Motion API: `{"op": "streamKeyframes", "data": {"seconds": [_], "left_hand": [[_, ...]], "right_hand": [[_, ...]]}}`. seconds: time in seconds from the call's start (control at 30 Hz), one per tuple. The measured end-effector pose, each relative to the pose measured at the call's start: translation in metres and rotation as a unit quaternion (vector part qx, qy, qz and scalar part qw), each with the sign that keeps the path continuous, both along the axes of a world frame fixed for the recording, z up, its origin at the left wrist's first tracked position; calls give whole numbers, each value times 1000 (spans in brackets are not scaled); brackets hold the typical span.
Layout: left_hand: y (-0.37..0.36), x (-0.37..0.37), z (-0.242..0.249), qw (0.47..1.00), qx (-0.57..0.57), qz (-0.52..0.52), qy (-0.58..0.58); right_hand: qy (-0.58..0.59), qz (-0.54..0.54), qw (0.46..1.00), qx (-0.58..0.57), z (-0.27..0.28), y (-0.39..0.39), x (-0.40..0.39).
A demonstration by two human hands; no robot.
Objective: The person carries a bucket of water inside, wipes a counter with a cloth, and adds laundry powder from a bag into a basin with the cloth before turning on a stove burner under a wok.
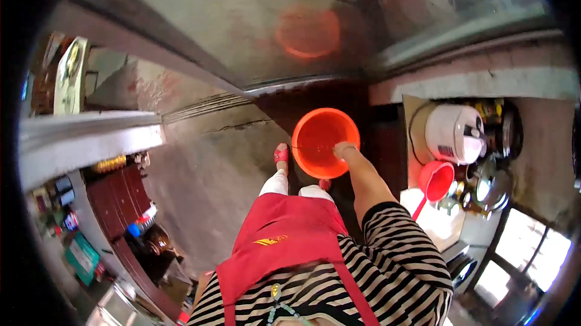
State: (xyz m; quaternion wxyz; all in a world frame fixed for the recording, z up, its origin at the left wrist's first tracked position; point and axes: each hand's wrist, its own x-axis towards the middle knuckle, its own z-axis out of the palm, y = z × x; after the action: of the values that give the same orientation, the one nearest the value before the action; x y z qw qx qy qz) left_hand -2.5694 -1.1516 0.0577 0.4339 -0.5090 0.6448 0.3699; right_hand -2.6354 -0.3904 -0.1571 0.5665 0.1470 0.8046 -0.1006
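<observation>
An orange bucket (327, 121) hangs or stands in front of my feet, its open top facing me. My right arm reaches down to it, and my right hand (343, 149) is closed at the right side of its opening. A thin dark line, like a wire handle, shows at the bucket's left rim. Inside, the bucket looks orange with a few small specks at the bottom. My left hand is out of sight.
A glass door (254, 17) reflects the bucket ahead. On the right, a counter holds a white rice cooker (451, 134), a red ladle-like dipper (436, 181) and a glass-lidded pot (491, 187). A brown cabinet (118, 202) stands at the left, beside the concrete floor (212, 169).
</observation>
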Motion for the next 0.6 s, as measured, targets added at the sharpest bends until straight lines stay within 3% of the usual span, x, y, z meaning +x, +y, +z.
{"op": "streamKeyframes", "data": {"seconds": [0.13,0.3,0.37,0.4,0.43,0.53,0.6], "left_hand": [[30,-65,-9,997,16,-75,4],[77,-141,-18,986,37,-162,14],[97,-165,-25,978,42,-204,7],[105,-174,-28,974,43,-223,4],[112,-182,-29,970,43,-239,0],[122,-197,-35,959,43,-281,-3],[130,-201,-41,953,46,-300,2]], "right_hand": [[25,-55,998,6,73,-5,-20],[82,-110,990,17,46,-4,8],[0,-158,987,-10,61,0,-2],[38,-44,997,-42,77,3,0],[81,-183,980,-18,52,3,7],[112,-207,972,-9,91,4,8],[177,-257,950,-5,78,0,16]]}}
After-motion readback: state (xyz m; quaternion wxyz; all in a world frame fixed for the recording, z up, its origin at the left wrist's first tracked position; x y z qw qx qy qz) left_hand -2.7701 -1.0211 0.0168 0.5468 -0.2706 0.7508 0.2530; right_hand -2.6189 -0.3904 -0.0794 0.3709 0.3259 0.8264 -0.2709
